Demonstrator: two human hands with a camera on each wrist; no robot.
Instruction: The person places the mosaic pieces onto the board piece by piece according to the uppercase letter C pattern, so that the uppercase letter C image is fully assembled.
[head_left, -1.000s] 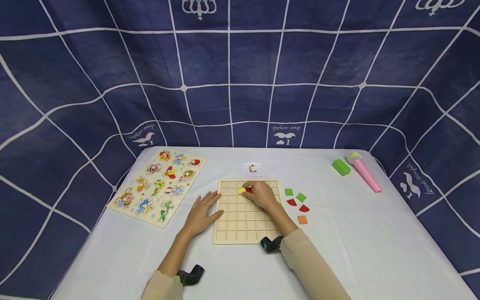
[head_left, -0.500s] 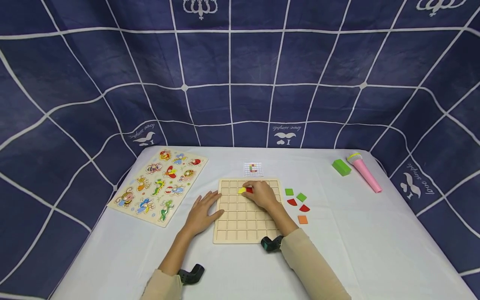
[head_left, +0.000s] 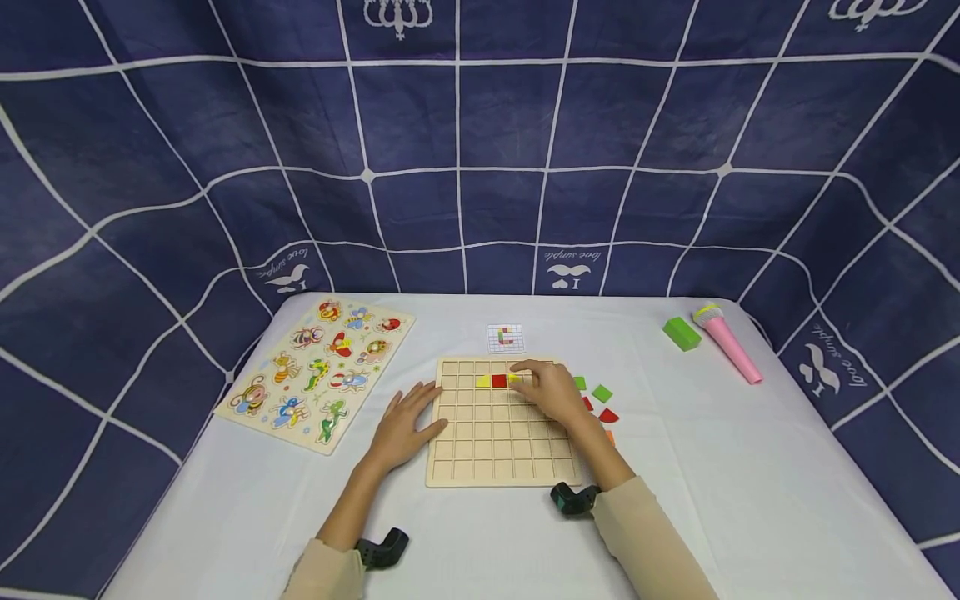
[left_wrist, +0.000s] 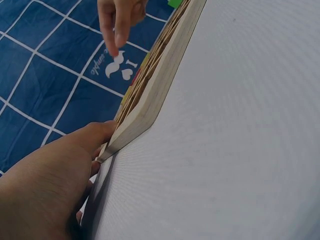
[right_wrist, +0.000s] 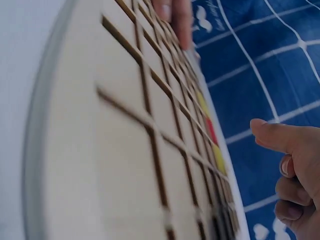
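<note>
A wooden grid board [head_left: 480, 475] lies on the white-covered table. In one of its upper rows sit a yellow tile [head_left: 483, 382], a red square tile [head_left: 499, 381] and a second yellow tile [head_left: 513, 378]. My right hand [head_left: 557, 393] hovers over the board's upper right, thumb and index finger apart, just right of that row. In the right wrist view its thumb points out and nothing is held. My left hand [head_left: 401, 429] rests at the board's left edge with spread fingers; the left wrist view shows its thumb [left_wrist: 102, 131] against the wooden rim.
Right of the board lie green tiles [head_left: 602, 393], red quarter-round tiles [head_left: 609, 416] and a partly hidden orange tile [head_left: 611, 437]. A small pattern card [head_left: 506, 338] is behind the board. An insect puzzle board [head_left: 300, 437] lies left; a green block [head_left: 682, 333] and pink toy microphone [head_left: 733, 350] lie far right.
My right hand has let go of the tiles and moved right, uncovering the red tile and the second yellow tile. My left hand has stayed in place.
</note>
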